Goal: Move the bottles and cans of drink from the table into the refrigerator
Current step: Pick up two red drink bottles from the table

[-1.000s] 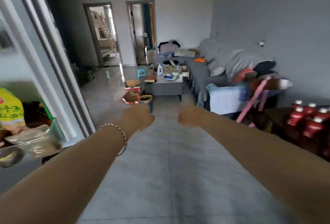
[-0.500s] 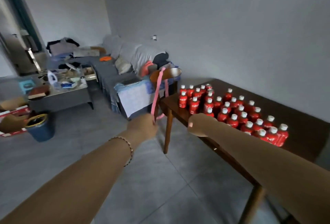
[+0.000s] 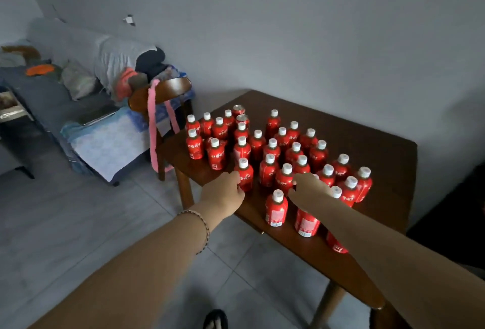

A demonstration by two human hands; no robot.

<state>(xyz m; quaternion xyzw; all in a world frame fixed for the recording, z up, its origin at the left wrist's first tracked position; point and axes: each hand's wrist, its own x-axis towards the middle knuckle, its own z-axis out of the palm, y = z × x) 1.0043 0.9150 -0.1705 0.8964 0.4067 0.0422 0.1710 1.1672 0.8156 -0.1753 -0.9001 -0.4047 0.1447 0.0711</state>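
Both bare arms stretch forward, nearly straight, from the lower corners of the view and draw toward each other at the hands. The left hand (image 3: 223,193) lies knuckles up with its back to the camera. Its wrist is straight and has a thin bracelet (image 3: 202,226) round it. Its fingers are loosely curved, and their tips touch the near side of a bottle (image 3: 245,177) just ahead of the hand without wrapping it. The right hand (image 3: 308,188), just right of the left and apart from it, is palm down. Its fingers are relaxed and slightly spread, the thumb angled toward the left hand. Whether its fingertips touch anything cannot be told.
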